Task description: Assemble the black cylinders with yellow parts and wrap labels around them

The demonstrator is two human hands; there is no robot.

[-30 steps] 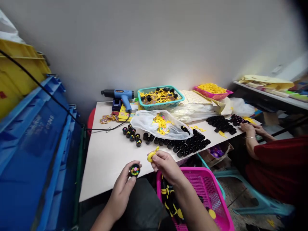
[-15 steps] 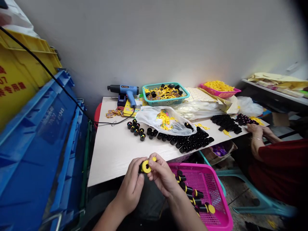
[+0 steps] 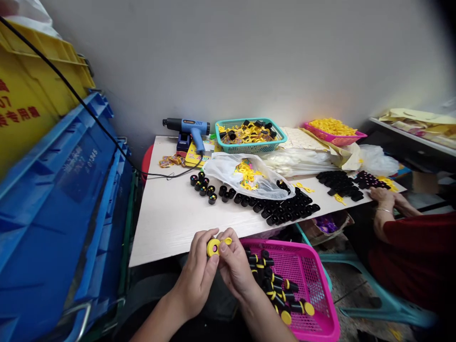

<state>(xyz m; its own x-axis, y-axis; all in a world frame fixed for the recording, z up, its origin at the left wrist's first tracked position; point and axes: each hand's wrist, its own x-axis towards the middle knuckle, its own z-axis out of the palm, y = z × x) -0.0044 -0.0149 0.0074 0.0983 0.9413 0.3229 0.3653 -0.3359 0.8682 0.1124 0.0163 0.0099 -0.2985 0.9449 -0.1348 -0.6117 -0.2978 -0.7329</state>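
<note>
My left hand (image 3: 197,268) is closed round a small black cup, now mostly hidden by my fingers. Over the cup's mouth sits a yellow ring cap (image 3: 211,248), with something pink showing through its hole. With thumb and fingers, my right hand (image 3: 235,261) grips the cap by its small yellow tab (image 3: 227,241). Below and right, a pink basket (image 3: 320,285) holds several black cups with yellow caps (image 3: 288,285). On the table, several black cups with coloured beads (image 3: 212,198) stand left of many black cups (image 3: 281,211).
A white plastic bag (image 3: 224,171) of yellow parts lies mid-table. Behind it are a blue heat gun (image 3: 194,128) with a trailing cord and a teal basket (image 3: 249,148). Blue crates (image 3: 46,213) stand at left. A co-worker's hands (image 3: 386,197) are at the right end.
My right hand has brought the yellow ring cap leftward onto the black cup in my left hand. Both hands now meet. The view has shifted slightly.
</note>
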